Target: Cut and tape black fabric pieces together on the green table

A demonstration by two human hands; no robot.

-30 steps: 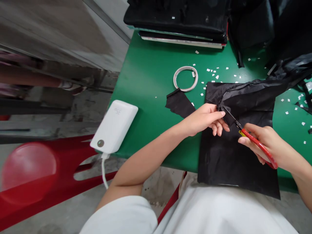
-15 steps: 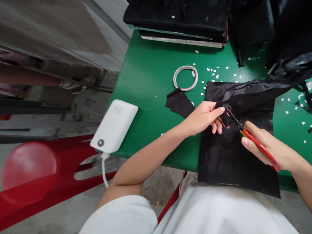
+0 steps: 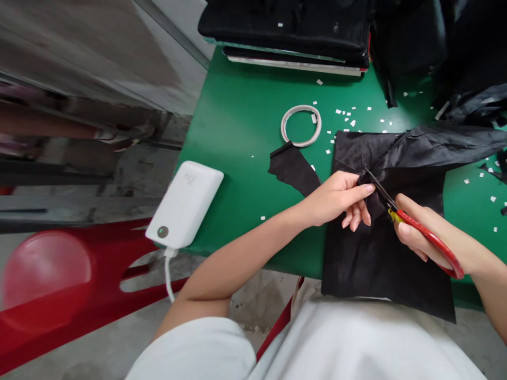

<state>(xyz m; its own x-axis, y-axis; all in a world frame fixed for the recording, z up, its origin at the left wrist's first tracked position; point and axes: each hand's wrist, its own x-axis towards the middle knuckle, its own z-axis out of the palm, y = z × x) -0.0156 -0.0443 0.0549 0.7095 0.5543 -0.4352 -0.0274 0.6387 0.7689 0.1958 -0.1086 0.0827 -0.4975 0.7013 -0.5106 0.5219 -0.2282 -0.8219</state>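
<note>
A sheet of black fabric (image 3: pixel 380 264) lies over the near edge of the green table (image 3: pixel 245 116), with a folded layer on top running off to the right. My left hand (image 3: pixel 340 198) pinches a fold of that fabric between thumb and forefinger. My right hand (image 3: pixel 425 235) grips red-handled scissors (image 3: pixel 412 224), whose dark blades point up-left into the fabric right beside my left fingertips.
A cut black scrap (image 3: pixel 293 168) and a white tape ring (image 3: pixel 301 125) lie left of the fabric. Small white paper bits are scattered about. A white power bank (image 3: pixel 185 203) with a cable sits at the left edge. Black stacked material (image 3: pixel 285 26) fills the far side.
The scissor blades have moved slightly right and up along the fold. My left hand shifted right with them, and the upper fabric layer has spread out flatter toward the right.
</note>
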